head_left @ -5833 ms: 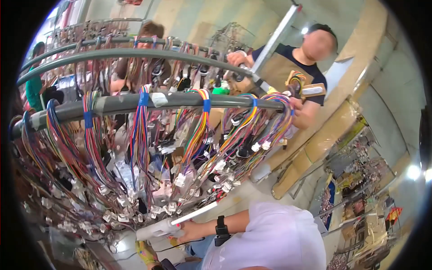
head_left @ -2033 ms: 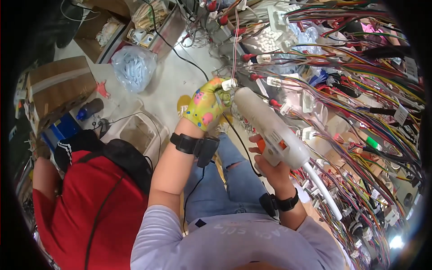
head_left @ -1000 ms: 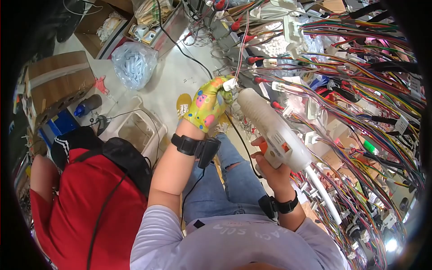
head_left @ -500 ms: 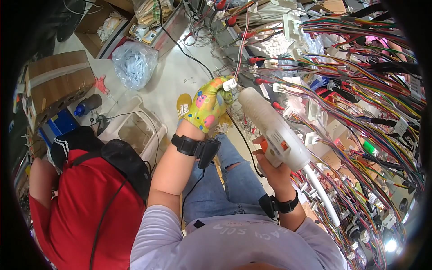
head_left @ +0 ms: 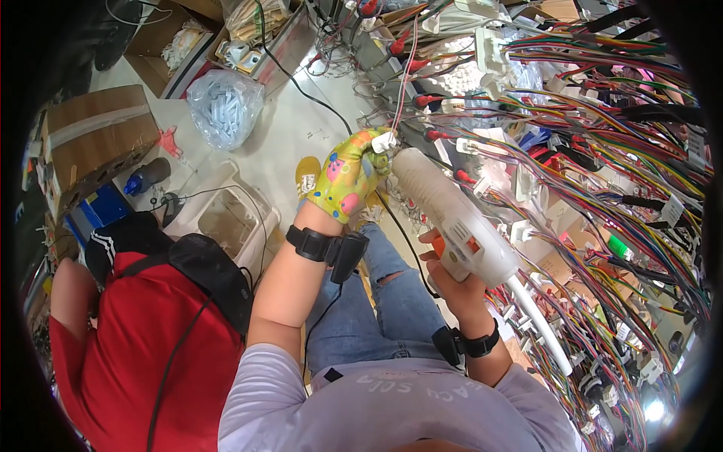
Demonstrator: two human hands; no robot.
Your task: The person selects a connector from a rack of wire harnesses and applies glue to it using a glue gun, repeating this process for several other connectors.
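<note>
My left hand point(head_left: 345, 177), in a yellow patterned glove, has its fingers closed on a small white connector point(head_left: 384, 142). Thin pinkish and white wires point(head_left: 404, 75) run upward from that connector. In my bare right hand point(head_left: 461, 295) is a white glue gun point(head_left: 482, 242) with an orange trigger point(head_left: 439, 245), my fingers wrapped round its grip. A white glue stick point(head_left: 541, 325) juts from the back of the gun. The gun's nose points up and left, close to the connector and the gloved fingertips; its very tip is hidden by them.
Dense coloured wire bundles point(head_left: 595, 203) with white connectors fill the right side. Left of me a person in a red shirt point(head_left: 162, 339) sits close by. Cardboard boxes point(head_left: 102, 147), a plastic bag of white parts point(head_left: 224, 111) and a beige plastic stool point(head_left: 226, 226) stand on the left.
The glue gun's nose has shifted slightly left, closer to my gloved fingers. My left hand and the connector have barely moved.
</note>
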